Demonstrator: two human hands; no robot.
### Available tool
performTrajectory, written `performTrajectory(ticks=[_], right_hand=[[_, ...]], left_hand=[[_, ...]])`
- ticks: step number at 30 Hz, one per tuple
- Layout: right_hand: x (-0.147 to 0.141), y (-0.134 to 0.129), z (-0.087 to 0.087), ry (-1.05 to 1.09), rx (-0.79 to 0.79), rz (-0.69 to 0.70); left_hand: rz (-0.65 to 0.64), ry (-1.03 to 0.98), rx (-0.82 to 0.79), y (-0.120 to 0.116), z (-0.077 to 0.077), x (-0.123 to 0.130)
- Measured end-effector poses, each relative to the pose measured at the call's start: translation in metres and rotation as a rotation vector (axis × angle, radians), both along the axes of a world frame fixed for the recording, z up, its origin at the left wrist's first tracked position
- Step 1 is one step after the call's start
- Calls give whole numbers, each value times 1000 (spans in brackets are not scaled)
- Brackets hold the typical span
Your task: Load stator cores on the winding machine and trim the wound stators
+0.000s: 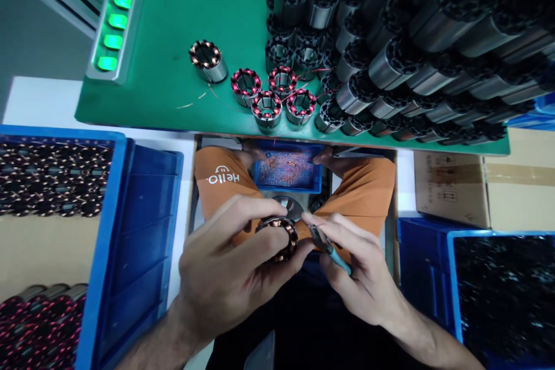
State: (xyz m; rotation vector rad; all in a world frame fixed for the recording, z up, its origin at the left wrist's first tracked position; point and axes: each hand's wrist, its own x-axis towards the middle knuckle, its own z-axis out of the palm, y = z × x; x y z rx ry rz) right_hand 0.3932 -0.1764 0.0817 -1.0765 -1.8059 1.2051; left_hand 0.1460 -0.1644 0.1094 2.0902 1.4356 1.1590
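Head view — left hand [234, 260] grips a copper-wound ring [291, 238], right hand [358, 263] clasps pliers [332, 250]; orange shorts [359, 196] — "Hello."

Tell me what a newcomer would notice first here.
Probably the dark mass of metal cylinders piled on the right of the green table, and the four glowing green lights at its left end. Four pink-wound rings stand near its front edge. Below, the left hand holds a copper-wound ring, the right a teal-handled tool.
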Motion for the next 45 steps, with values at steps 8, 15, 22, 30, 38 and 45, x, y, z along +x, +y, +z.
performTrajectory(ticks=[8, 15, 22, 30, 38, 45], right_hand=[[6, 9, -16, -94, -51, -61], [10, 17, -21, -253, 255, -118], [0, 17, -18, -273, 389, -206], [6, 17, -18, -217, 314, -163], [14, 18, -28, -154, 175, -94], [54, 13, -86, -369, -110, 48]], left_hand=[[10, -283, -223, 2, -19, -4], [19, -1031, -649, 13, -36, 11], [-49, -1176, -742, 15, -29, 27], [-46, -1170, -724, 16, -31, 35], [95, -1054, -601, 13, -52, 43], [444, -898, -509, 0, -72, 11]])
